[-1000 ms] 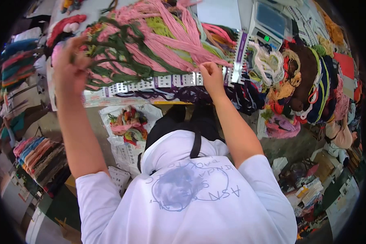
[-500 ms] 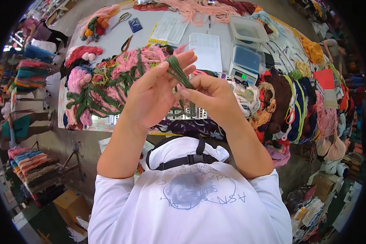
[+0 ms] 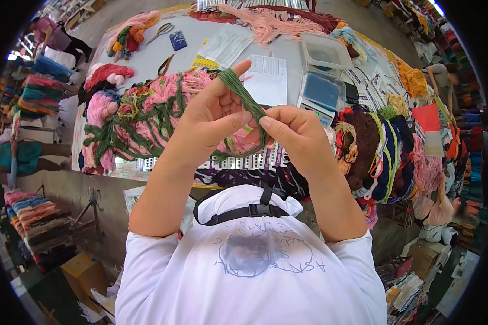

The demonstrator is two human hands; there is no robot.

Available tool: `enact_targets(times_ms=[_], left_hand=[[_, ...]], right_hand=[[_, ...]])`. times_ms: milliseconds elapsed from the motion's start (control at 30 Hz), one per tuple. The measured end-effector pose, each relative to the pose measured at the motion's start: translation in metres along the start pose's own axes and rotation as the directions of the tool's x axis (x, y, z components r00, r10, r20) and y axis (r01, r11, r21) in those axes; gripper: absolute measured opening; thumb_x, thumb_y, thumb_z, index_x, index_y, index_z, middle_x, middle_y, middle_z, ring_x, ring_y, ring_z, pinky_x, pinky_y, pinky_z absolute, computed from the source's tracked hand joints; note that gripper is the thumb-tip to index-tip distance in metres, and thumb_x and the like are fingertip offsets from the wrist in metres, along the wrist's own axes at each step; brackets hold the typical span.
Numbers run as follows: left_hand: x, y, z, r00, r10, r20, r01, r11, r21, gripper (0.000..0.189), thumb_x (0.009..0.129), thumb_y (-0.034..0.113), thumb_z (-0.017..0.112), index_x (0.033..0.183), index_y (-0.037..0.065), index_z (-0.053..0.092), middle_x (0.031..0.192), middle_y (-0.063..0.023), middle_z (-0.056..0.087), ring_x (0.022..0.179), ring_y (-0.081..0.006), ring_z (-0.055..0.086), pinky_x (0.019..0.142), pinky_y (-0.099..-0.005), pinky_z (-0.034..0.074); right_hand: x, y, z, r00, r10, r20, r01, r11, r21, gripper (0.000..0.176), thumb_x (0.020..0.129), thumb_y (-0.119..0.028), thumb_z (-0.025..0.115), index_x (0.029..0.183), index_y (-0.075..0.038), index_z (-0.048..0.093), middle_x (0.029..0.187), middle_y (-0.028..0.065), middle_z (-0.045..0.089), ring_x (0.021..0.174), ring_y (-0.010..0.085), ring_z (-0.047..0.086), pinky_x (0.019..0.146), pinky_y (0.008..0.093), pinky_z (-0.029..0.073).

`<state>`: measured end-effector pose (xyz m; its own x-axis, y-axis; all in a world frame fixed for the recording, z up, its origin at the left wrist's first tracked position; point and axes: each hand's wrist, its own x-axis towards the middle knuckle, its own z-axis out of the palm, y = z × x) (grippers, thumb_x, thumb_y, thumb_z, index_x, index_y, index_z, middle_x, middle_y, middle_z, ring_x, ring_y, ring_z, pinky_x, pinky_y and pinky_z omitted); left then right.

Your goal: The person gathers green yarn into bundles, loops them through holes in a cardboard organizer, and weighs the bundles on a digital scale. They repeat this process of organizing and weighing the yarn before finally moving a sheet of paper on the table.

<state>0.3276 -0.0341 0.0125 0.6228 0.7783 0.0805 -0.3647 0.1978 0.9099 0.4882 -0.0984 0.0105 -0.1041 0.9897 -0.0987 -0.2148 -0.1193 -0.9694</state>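
Note:
A looped bundle of dark green yarn stretches between my two hands above the table's near side. My left hand has the loop over its raised index finger, with the thumb bent in toward the other fingers. At the right end of the loop, my right hand pinches the strands between thumb and fingers. Behind and left of my hands lies a pile of pink yarn, with green strands draped across it. The lower end of the held loop hangs below my fingers.
Scissors, a blue packet and paper sheets lie on the table. A scale and clear tub stand right of the sheets. Coloured yarn lines the right side. People stand at both sides.
The green loop is now more spread out, hanging from my left index finger. My left thumb has folded inward, and my right hand has shifted slightly right and down. The view has shifted a little.

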Motion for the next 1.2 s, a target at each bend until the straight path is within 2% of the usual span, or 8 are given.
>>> enact_targets(times_ms=[367, 600, 800, 867, 967, 1067, 1100, 1200], left_hand=[[0.01, 0.001, 0.001, 0.999, -0.02, 0.049, 0.016, 0.996, 0.083, 0.06, 0.073, -0.003, 0.049, 0.131, -0.004, 0.035, 0.086, 0.0009, 0.051, 0.08, -0.0053, 0.047, 0.069, -0.0196, 0.039], [0.011, 0.006, 0.007, 1.0, -0.006, 0.0, 0.006, 0.981, 0.195, 0.062, 0.066, 0.0, 0.049, 0.127, -0.006, 0.039, 0.086, 0.0024, 0.05, 0.077, -0.0052, 0.044, 0.071, -0.0184, 0.034], [0.02, -0.001, -0.012, 0.974, 0.074, 0.215, -0.091, 0.993, 0.071, 0.058, 0.072, 0.007, 0.043, 0.129, -0.003, 0.038, 0.072, 0.0034, 0.041, 0.064, -0.0051, 0.042, 0.058, -0.0198, 0.036], [0.018, 0.005, 0.0, 0.981, -0.068, 0.179, 0.107, 0.971, -0.216, 0.06, 0.075, 0.012, 0.045, 0.132, -0.003, 0.032, 0.067, 0.0025, 0.036, 0.052, -0.0047, 0.036, 0.047, -0.0198, 0.032], [0.02, 0.004, -0.01, 0.921, -0.249, 0.3, 0.327, 0.912, -0.248, 0.06, 0.081, 0.016, 0.048, 0.133, -0.004, 0.027, 0.065, 0.0022, 0.035, 0.044, -0.003, 0.03, 0.039, -0.0184, 0.025], [0.009, -0.001, -0.036, 0.824, -0.304, 0.479, 0.343, 0.939, 0.006, 0.037, 0.09, 0.022, 0.047, 0.115, -0.006, 0.049, 0.054, 0.0077, 0.031, 0.037, -0.0014, 0.025, 0.033, -0.0176, 0.017], [0.0, -0.002, -0.054, 0.855, -0.315, 0.411, 0.34, 0.94, 0.013, 0.027, 0.091, 0.02, 0.047, 0.097, -0.004, 0.056, 0.049, 0.0092, 0.029, 0.035, -0.0009, 0.023, 0.031, -0.0186, 0.016], [-0.033, 0.006, -0.117, 0.968, -0.251, 0.02, 0.243, 0.911, -0.333, 0.024, 0.093, 0.022, 0.042, 0.087, 0.003, 0.055, 0.049, 0.0098, 0.025, 0.034, -0.0001, 0.02, 0.029, -0.0184, 0.013]], right_hand=[[0.013, 0.008, -0.011, 0.989, -0.121, -0.084, 0.124, 0.992, 0.027, 0.011, 0.084, -0.009, 0.055, 0.084, 0.001, 0.059, 0.068, -0.0025, 0.054, 0.057, 0.0006, 0.045, 0.048, 0.0167, 0.035], [0.013, 0.003, -0.015, 1.0, 0.022, -0.009, -0.021, 0.997, 0.07, 0.007, 0.083, -0.006, 0.055, 0.085, 0.0, 0.056, 0.074, -0.0004, 0.055, 0.065, 0.0032, 0.047, 0.059, 0.0186, 0.038], [0.02, 0.004, -0.022, 1.0, 0.022, 0.004, -0.022, 0.982, 0.186, 0.008, 0.082, -0.007, 0.052, 0.084, 0.001, 0.054, 0.069, 0.0007, 0.053, 0.063, 0.0052, 0.048, 0.058, 0.0185, 0.039], [0.023, 0.0, -0.026, 0.982, 0.107, 0.157, -0.158, 0.919, 0.362, 0.012, 0.083, -0.008, 0.05, 0.087, 0.003, 0.053, 0.064, 0.0027, 0.049, 0.057, 0.0087, 0.045, 0.053, 0.0204, 0.037], [0.023, -0.007, -0.037, 0.919, 0.102, 0.381, -0.245, 0.905, 0.348, 0.013, 0.084, -0.01, 0.052, 0.089, 0.001, 0.054, 0.059, -0.0009, 0.044, 0.049, 0.0066, 0.039, 0.045, 0.0207, 0.031], [0.017, -0.016, -0.069, 0.911, 0.07, 0.407, -0.233, 0.901, 0.366, 0.014, 0.086, -0.012, 0.053, 0.092, -0.001, 0.056, 0.056, -0.0055, 0.037, 0.043, 0.0044, 0.031, 0.04, 0.0201, 0.024], [0.013, -0.02, -0.087, 0.946, 0.073, 0.315, -0.202, 0.894, 0.4, 0.016, 0.087, -0.014, 0.052, 0.095, -0.001, 0.057, 0.056, -0.0071, 0.033, 0.042, 0.0032, 0.027, 0.039, 0.0194, 0.021], [-0.005, -0.018, -0.167, 0.996, 0.085, -0.005, -0.066, 0.809, 0.584, 0.018, 0.091, -0.015, 0.047, 0.101, -0.002, 0.055, 0.055, -0.0075, 0.027, 0.04, 0.0026, 0.021, 0.038, 0.0197, 0.017]])
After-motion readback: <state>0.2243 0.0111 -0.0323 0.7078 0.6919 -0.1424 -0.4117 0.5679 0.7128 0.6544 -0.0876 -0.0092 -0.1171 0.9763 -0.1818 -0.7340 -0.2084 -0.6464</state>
